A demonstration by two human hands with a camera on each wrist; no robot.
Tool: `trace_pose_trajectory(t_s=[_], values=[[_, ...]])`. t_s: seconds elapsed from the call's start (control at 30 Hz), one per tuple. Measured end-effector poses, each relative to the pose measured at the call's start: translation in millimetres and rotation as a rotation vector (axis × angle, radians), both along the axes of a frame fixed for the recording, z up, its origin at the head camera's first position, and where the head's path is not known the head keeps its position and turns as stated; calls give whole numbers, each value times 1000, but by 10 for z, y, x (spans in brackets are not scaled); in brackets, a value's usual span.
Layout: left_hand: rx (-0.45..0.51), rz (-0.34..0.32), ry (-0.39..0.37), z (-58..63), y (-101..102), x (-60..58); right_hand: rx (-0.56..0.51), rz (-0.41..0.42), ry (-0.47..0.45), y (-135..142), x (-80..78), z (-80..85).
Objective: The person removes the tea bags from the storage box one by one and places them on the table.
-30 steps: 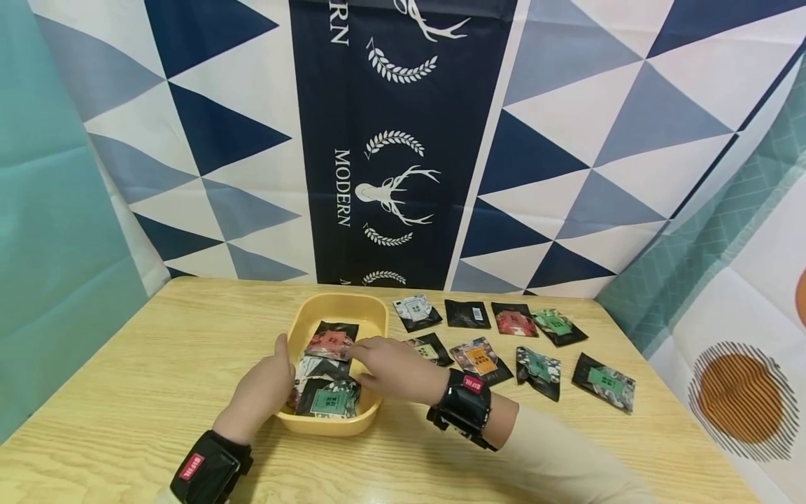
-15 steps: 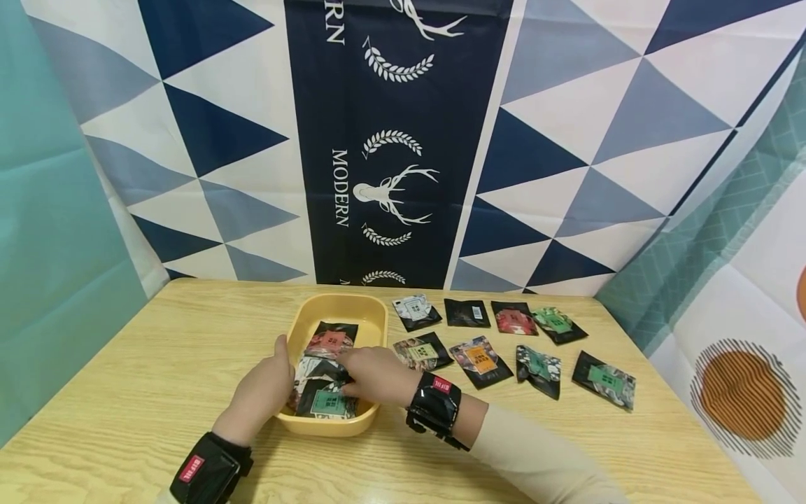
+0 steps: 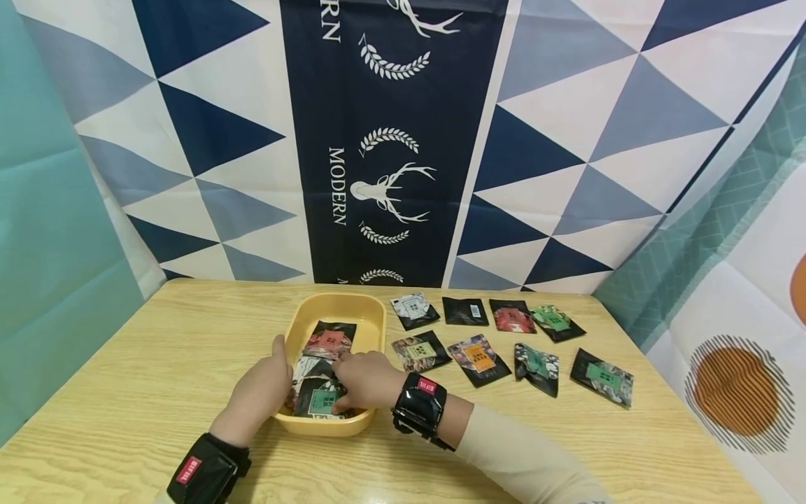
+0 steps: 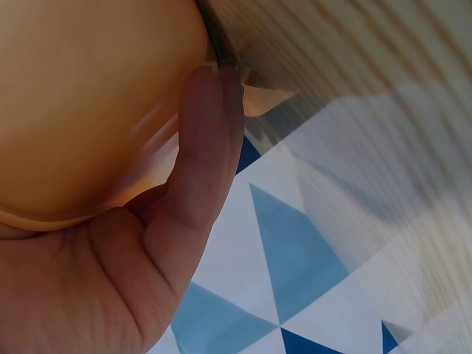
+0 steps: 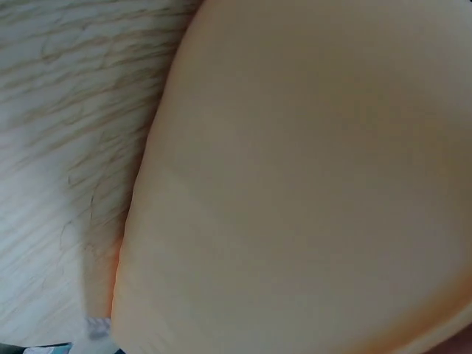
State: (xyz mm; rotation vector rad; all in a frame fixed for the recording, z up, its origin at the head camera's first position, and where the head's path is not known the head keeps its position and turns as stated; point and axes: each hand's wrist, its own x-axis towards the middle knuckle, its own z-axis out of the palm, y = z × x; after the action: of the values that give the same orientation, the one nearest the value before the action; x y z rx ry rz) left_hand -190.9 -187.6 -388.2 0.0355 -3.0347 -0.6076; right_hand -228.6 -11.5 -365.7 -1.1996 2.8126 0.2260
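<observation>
A yellow plastic basin [image 3: 344,302] on the table holds a red-labelled packet [image 3: 328,341], a green-labelled packet [image 3: 320,401] nearer the front, and other partly covered packets. My left hand [image 3: 259,388] rests against the basin's left side. In the left wrist view its fingers [image 4: 199,147] lie nearly straight along the outer wall. My right hand [image 3: 368,380] reaches over the right rim, its curled fingers and thumb at the right edge of the green-labelled packet. Its fingertips are partly hidden among the packets; the right wrist view shows mostly the basin's outer wall [image 5: 295,177].
Several packets lie in two rough rows right of the basin. The nearest are a yellow-labelled packet [image 3: 420,352] and a white packet [image 3: 413,311]; the farthest right is a green-labelled one [image 3: 602,378]. A patterned cloth [image 3: 384,140] hangs behind the wooden table [image 3: 189,350].
My right hand has moved left and slightly toward me, deeper into the basin. The green-labelled packet in it has shifted slightly left. My left hand has stayed at the basin's side.
</observation>
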Motion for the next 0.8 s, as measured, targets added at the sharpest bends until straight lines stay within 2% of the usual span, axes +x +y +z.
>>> trace_pose_trajectory(t_s=[0.2,0.5,0.8], values=[[7,-4,-5,5,-7,-1,-5,-17,-12,-27,1,-15],[16,-1,-9,20,4,7,-121,7,-38,-22,-30,-30],[-4,-4,15,29,2,4,-261,-29,-169,-19,-29,-4]])
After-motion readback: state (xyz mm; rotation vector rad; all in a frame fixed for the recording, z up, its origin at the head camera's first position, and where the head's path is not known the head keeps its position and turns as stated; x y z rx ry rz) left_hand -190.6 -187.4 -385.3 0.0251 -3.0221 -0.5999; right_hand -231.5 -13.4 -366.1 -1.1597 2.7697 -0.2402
